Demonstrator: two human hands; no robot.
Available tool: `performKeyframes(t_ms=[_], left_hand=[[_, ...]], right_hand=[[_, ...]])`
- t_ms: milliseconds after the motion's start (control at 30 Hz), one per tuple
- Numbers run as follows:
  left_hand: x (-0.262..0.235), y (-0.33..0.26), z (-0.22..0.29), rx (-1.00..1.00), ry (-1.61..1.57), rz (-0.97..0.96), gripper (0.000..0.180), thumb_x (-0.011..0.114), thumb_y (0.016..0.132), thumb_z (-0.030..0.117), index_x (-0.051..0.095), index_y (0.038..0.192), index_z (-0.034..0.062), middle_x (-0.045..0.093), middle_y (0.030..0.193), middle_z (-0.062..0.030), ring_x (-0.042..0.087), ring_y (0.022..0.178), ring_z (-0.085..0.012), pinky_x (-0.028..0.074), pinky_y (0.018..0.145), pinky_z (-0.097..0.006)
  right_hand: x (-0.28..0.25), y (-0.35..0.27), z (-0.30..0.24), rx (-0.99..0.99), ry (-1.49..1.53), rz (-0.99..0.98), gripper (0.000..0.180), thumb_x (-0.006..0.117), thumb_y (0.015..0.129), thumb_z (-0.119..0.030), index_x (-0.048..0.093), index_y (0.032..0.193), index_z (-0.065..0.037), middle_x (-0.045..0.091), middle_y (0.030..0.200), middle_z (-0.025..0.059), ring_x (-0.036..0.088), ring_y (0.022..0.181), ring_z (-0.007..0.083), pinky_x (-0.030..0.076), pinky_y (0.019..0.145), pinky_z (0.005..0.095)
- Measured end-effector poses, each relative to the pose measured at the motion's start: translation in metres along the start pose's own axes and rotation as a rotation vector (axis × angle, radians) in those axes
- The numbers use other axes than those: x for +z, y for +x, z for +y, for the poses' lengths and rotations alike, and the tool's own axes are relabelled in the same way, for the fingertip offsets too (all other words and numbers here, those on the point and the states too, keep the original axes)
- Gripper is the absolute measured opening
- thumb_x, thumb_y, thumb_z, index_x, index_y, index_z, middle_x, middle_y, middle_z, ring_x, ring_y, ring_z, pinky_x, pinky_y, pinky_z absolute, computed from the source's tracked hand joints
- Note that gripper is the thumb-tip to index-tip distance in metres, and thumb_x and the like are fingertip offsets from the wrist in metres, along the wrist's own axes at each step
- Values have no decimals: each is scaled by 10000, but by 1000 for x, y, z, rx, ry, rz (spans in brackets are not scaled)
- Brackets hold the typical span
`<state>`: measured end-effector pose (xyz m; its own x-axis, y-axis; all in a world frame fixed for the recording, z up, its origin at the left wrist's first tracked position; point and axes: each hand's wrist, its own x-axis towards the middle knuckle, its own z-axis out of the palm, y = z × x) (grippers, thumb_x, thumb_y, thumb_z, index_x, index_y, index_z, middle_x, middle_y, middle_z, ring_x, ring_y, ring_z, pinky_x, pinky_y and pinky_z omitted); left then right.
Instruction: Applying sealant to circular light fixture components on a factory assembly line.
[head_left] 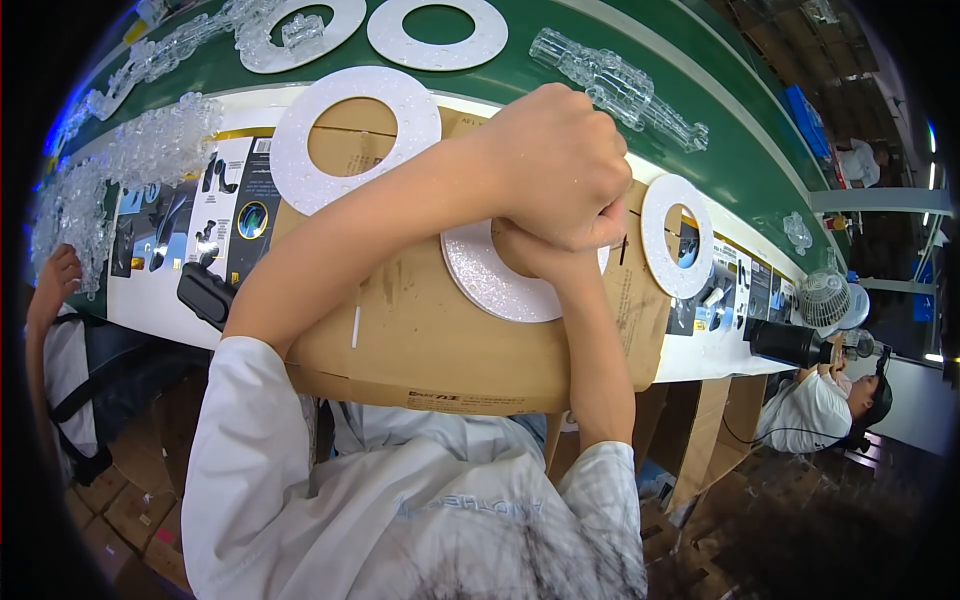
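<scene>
My left hand [570, 165] is closed in a fist above a cardboard sheet [400, 340], and whatever it may grip is hidden. Beneath it, my right hand [545, 252] is mostly covered, so its fingers do not show. Both hands are over a white speckled flat ring [497, 285] that lies on the cardboard. Left of it, another white ring [290, 150] rests partly under my left forearm. A smaller white ring [652, 240] lies at the cardboard's right edge. A short white strip [356, 327] is on the cardboard near my left forearm.
Clear plastic pieces [620, 85] lie on the green bench [740, 150], with a heap of them [165, 140] at left. More rings [437, 62] are at the back. A black object [205, 295] sits by my left elbow. Another person's hand [60, 268] is far left; a fan [824, 298] stands right.
</scene>
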<state>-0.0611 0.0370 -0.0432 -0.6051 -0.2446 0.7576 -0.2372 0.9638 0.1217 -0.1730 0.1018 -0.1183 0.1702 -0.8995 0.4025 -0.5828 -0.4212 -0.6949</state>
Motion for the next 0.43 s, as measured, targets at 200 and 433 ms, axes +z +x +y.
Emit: performKeyframes(t_ms=[200,433], left_hand=[[1,-1,-1,-7,0,-18,238,594,603,214,562,450,34,507,456,-109,490,386,-283,416,403,-377],[0,0,0,-29,0,-52,227,594,592,213,573,458,31,515,463,-124,502,391,-296,433,416,-381]], right_hand=[[0,1,-3,56,117,35,592,828,716,-117,507,1205,-22,650,1117,68,643,1023,182,511,843,335],[-5,4,-7,-56,-66,-33,649,804,745,-127,457,1289,-62,648,1139,60,633,1054,201,500,882,358]])
